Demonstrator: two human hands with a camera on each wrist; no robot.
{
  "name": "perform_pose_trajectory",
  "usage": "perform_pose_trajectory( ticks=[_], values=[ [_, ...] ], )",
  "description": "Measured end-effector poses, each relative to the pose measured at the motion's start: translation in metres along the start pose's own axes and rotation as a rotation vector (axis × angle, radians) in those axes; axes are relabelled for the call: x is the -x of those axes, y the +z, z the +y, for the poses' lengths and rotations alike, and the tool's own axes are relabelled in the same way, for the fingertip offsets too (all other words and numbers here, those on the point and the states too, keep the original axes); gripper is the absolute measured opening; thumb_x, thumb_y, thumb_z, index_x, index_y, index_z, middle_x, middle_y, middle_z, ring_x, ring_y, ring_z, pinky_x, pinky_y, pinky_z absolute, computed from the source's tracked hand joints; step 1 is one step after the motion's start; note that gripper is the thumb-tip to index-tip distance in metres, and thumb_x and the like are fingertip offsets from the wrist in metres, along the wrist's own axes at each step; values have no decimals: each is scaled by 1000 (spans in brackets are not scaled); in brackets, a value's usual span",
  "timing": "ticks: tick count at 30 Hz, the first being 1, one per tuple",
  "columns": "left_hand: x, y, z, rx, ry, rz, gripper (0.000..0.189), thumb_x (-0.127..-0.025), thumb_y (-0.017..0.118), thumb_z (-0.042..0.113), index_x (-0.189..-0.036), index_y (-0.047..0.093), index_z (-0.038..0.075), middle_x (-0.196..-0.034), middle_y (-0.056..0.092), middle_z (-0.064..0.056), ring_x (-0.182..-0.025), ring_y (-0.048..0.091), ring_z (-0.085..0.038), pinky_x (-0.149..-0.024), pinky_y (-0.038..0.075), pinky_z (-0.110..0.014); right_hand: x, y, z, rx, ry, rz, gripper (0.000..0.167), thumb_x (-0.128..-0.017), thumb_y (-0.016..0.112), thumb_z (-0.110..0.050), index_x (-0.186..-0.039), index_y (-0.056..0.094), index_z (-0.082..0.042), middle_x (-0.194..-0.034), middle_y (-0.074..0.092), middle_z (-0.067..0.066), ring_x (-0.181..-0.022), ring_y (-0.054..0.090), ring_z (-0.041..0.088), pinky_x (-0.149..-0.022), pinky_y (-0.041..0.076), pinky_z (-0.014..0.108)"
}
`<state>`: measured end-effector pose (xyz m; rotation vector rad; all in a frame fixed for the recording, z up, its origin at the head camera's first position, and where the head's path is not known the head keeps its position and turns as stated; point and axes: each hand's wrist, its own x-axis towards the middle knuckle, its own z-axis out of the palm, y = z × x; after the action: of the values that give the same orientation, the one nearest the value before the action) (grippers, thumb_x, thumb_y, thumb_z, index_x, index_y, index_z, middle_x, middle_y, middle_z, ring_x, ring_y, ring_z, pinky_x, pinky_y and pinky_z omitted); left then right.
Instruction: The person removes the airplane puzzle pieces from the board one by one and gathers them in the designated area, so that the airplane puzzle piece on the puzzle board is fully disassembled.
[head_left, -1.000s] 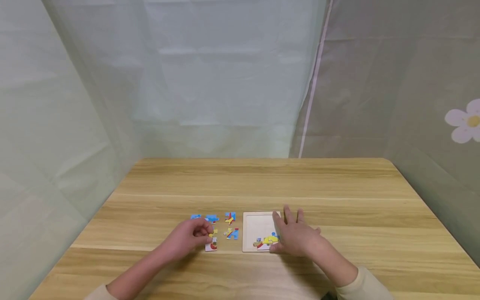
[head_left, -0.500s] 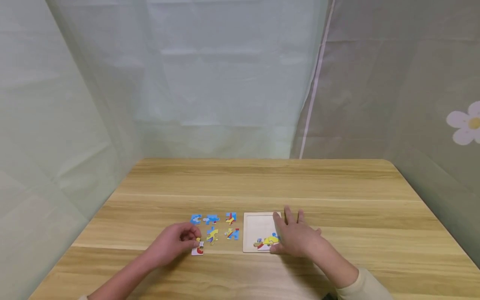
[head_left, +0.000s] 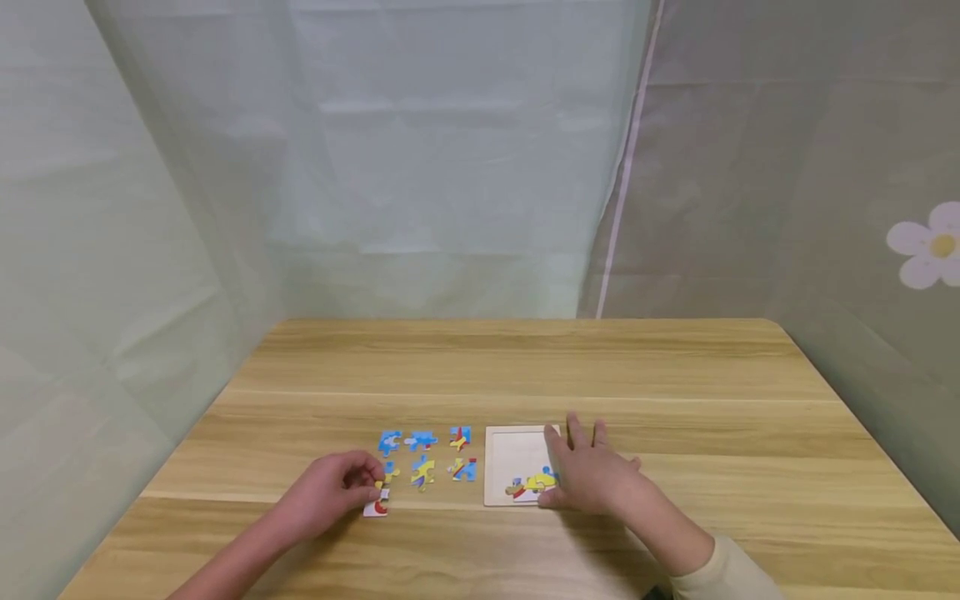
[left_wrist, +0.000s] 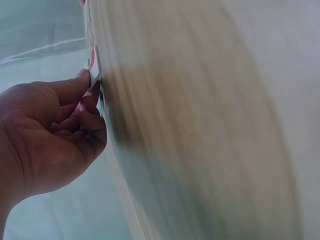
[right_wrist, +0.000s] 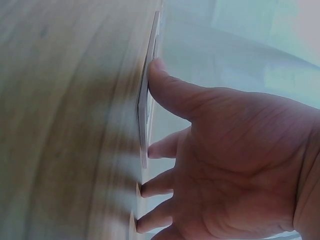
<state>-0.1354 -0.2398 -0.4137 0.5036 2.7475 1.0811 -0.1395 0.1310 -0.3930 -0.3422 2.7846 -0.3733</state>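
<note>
My left hand (head_left: 330, 493) pinches a white puzzle piece (head_left: 377, 509) with red on it between thumb and fingers, low at the table. In the left wrist view the same piece (left_wrist: 95, 70) stands out edge-on past the thumb tip. Spread over the right side of the square wooden puzzle tray (head_left: 512, 452) is my right hand (head_left: 596, 477), fingers straight. The right wrist view has its thumb (right_wrist: 162, 82) on the tray's edge, with other fingertips down on the table. Yellow, red and white pieces (head_left: 537, 482) lie in the tray's near right part, partly covered by that hand.
Several loose puzzle pieces, mostly blue and yellow, lie left of the tray, among them a yellow-and-blue piece (head_left: 423, 472) and a blue one with red (head_left: 461, 437). The wooden table (head_left: 480, 367) reaches back to hanging cloth (head_left: 450, 167).
My left hand has slid the white and red piece leftward and slightly nearer, away from the other loose pieces, uncovering several of them. My right hand has stayed on the tray.
</note>
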Motion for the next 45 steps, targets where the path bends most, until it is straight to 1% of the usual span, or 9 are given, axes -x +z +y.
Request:
perform_pose_trajectory(
  ticks=[11,14,18,22,24,27,31,39,45],
  values=[
    [3,0,-4,-10,25,-39,14,-86,77,4,-90,66,11,-79,58,6,-71,51,-5,-63,46,-25,-1,0,0,-3,8,4,98,-84,77,-54,-159,31,-12,-164,15,25,-143,14,60,-81,27,89],
    [1,2,-3,-32,26,-20,16,-84,78,3,-89,66,11,-78,56,7,-70,50,-5,-62,45,-24,-1,0,0,-6,8,4,98,-84,77,-54,-159,31,-12,-164,15,25,-143,14,60,-81,26,89],
    [-4,5,6,-43,45,23,17,-82,80,4,-89,65,11,-76,55,7,-67,49,-5,-59,45,-24,-1,0,0,-5,8,4,98,-83,77,-55,-159,31,-12,-164,15,25,-143,14,60,-81,26,89],
    [-10,10,17,30,62,-4,15,-85,78,5,-93,65,7,-76,56,3,-61,54,-7,-54,47,-25,-2,1,-1,-5,10,3,98,-83,77,-55,-159,31,-13,-164,15,25,-143,14,60,-82,26,88],
    [-13,14,22,56,56,-20,15,-86,77,5,-94,65,8,-77,55,2,-60,55,-9,-52,49,-26,-2,1,-1,-4,11,2,98,-83,77,-55,-159,31,-13,-164,15,25,-143,14,60,-82,26,88],
    [-18,18,29,42,84,-11,16,-85,79,6,-93,65,9,-78,55,3,-64,52,-7,-54,49,-26,-2,2,-2,-2,11,1,98,-83,77,-55,-159,31,-13,-164,15,24,-143,14,59,-82,26,88],
    [-26,26,38,14,136,8,15,-85,80,7,-92,66,11,-78,54,7,-67,49,-6,-59,45,-24,-2,2,-2,-1,8,-1,98,-84,77,-55,-159,31,-12,-164,15,25,-143,14,59,-82,26,88],
    [-44,45,58,64,178,-48,14,-86,80,8,-92,67,10,-80,57,7,-65,50,-7,-58,45,-24,-1,1,-3,-2,8,-9,97,-85,76,-54,-159,30,-12,-164,14,25,-144,13,59,-82,26,88],
    [-54,61,73,47,215,-89,16,-85,81,8,-92,68,12,-81,58,9,-63,50,-5,-58,46,-24,-1,0,-5,13,-3,-3,96,-85,76,-54,-158,32,-10,-164,16,26,-142,16,61,-79,29,88]
  ],
)
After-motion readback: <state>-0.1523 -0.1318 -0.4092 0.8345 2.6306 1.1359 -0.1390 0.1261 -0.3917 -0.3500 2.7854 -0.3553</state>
